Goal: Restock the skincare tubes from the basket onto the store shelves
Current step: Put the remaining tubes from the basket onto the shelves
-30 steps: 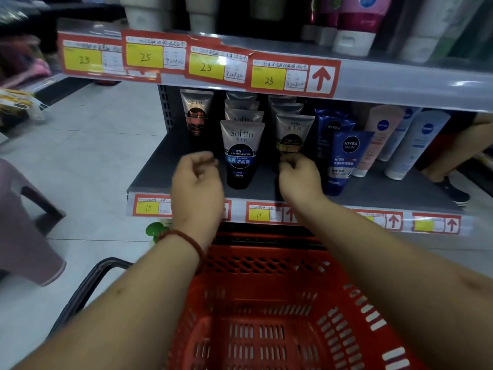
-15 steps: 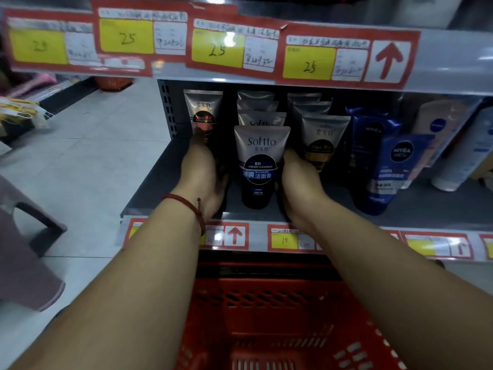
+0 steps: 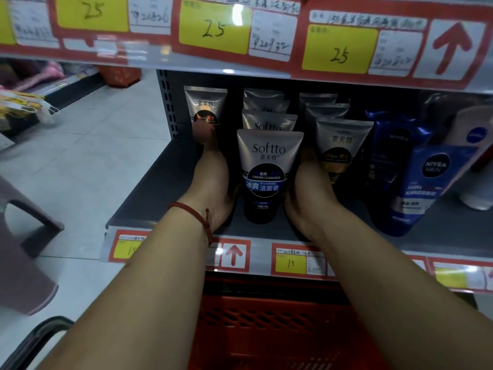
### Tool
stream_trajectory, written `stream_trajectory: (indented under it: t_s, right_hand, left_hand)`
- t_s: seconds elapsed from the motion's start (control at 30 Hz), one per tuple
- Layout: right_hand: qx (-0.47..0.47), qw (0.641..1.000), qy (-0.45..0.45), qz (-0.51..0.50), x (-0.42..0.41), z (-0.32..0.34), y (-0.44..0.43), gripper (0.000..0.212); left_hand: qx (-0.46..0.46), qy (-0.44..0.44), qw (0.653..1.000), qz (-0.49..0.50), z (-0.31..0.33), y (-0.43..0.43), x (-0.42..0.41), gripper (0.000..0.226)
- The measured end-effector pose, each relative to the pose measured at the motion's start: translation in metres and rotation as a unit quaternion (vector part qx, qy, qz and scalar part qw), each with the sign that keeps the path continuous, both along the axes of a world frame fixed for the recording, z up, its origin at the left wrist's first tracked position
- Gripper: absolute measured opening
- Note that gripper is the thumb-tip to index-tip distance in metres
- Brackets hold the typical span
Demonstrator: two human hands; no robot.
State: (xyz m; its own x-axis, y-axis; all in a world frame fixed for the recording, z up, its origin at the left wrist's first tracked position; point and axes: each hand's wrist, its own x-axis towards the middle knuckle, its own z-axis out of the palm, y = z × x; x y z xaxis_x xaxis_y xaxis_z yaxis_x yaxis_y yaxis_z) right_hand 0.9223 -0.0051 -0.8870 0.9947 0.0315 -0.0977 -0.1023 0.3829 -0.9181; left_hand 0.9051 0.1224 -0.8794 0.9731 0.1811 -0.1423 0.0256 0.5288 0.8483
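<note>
Both hands reaching deep into the grey shelf [image 3: 149,190], one on each side of the front Softto tube [image 3: 268,174]. Left hand [image 3: 213,182], with red wrist cord [image 3: 198,213], flat along the tube's left side, fingers stretched toward a single silver tube [image 3: 205,110] at the back. Right hand [image 3: 309,188] flat along the right side, fingertips hidden beside another silver tube [image 3: 342,145]; grip there not possible to tell. More Softto tubes lined behind the front one. Red basket [image 3: 266,324] below the shelf edge.
</note>
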Motion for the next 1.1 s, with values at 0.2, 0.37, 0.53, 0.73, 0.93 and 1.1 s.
stream_trajectory:
  t_s: [0.2,0.37,0.53,0.73,0.93,1.1]
  right_hand:
    - [-0.006,1.0,-0.001,0.017,-0.002,0.003,-0.002,0.04]
    - [-0.034,0.999,0.012,0.012,-0.009,0.007,-0.002,0.043]
    - [-0.081,0.995,0.049,-0.029,-0.021,0.013,-0.005,0.047]
    - [-0.075,0.996,0.053,-0.004,-0.031,0.012,-0.009,0.051]
    - [-0.061,0.997,0.041,-0.005,-0.027,0.009,-0.007,0.053]
    - [-0.05,0.998,0.042,-0.014,-0.02,0.006,-0.004,0.05]
  left_hand:
    - [-0.022,0.01,1.0,-0.006,0.006,-0.003,-0.006,0.048]
    - [0.007,0.014,1.0,0.007,0.016,-0.004,-0.02,0.048]
    - [0.054,0.05,0.997,-0.033,0.017,0.002,-0.036,0.07]
    - [0.06,0.057,0.993,-0.081,0.015,0.003,-0.042,0.084]
    - [0.035,0.045,0.995,-0.085,0.01,0.005,-0.036,0.081]
    - [0.025,0.03,0.998,-0.051,0.008,0.0,-0.029,0.072]
